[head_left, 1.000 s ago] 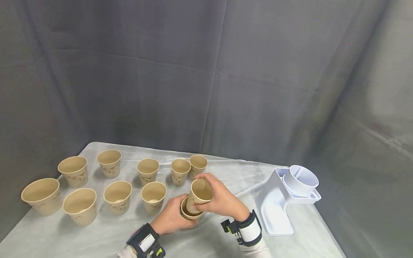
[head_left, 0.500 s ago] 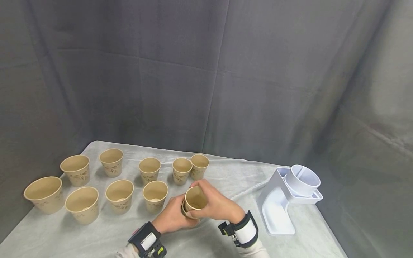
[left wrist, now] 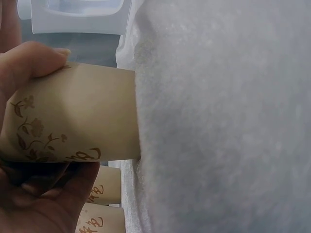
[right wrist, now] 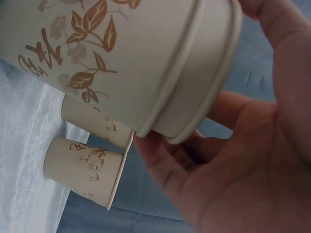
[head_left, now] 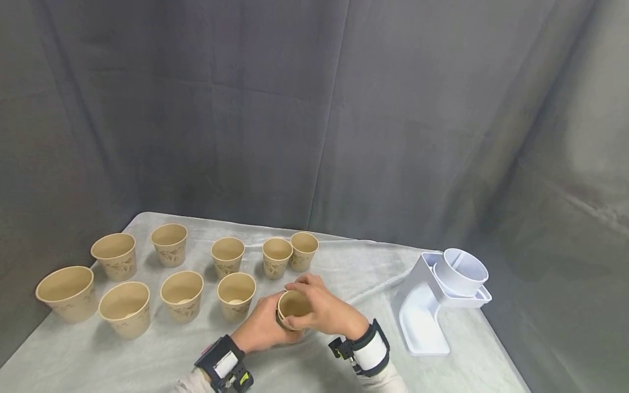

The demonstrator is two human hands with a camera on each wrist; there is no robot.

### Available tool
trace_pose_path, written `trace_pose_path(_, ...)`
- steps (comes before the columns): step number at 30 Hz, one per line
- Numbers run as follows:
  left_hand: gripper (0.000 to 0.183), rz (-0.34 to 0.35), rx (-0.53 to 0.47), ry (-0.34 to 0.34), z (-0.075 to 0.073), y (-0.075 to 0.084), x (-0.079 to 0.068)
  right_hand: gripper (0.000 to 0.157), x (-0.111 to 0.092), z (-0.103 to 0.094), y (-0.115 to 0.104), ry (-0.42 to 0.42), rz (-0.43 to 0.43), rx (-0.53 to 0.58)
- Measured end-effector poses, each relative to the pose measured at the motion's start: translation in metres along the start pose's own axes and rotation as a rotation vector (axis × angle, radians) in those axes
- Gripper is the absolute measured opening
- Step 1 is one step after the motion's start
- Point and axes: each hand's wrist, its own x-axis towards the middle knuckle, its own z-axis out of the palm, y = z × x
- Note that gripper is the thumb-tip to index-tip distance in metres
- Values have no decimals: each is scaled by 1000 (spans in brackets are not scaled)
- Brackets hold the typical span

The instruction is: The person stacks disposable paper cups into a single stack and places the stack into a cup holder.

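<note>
Two tan paper cups sit one inside the other between the hands. Around the printed side of the outer paper cup (left wrist: 82, 111), my left hand (head_left: 262, 326) keeps its grip, thumb across one side and fingers on the other. My right hand (head_left: 330, 310) holds the inner paper cup (head_left: 296, 305) at its rim, thumb on the near edge and fingers over the far edge. In the right wrist view the inner cup's rim (right wrist: 214, 73) stands a short way out from the outer cup's rim (right wrist: 172, 68). The inner cup's lower part is hidden inside the outer one.
Several tan paper cups stand upright in two rough rows at the left and middle, among them a front cup (head_left: 236, 295) near my left hand and two touching cups (head_left: 304, 248) behind. A white plastic stand (head_left: 422, 322) bearing a white ring (head_left: 462, 273) is at the right.
The inner cup was tilted above the outer one a second ago. My right hand has lowered it inside and straightened it, and that hand now lies nearer the rim. My left hand has hardly moved.
</note>
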Motion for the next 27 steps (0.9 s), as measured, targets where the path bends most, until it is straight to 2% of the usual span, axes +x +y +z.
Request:
trace_pose_path(9, 56, -4, 8, 4, -1, -1, 0, 71, 0, 1, -1, -46, 15, -25)
trace_pose_path(14, 56, 19, 0, 8, -1, 0, 1, 70, -1, 3, 0, -31, 29, -26)
trace_pose_path(20, 57, 8, 24, 20, -2, 0, 2, 70, 2, 1, 4, -22, -1, -13)
trace_pose_path(23, 58, 2, 10, 19, -1, 1, 3, 67, 3, -2, 9, 40, -27, 25)
trace_pose_path(27, 60, -3, -42, -5, -1, 0, 2, 57, 12, -4, 21, 224, -73, 94)
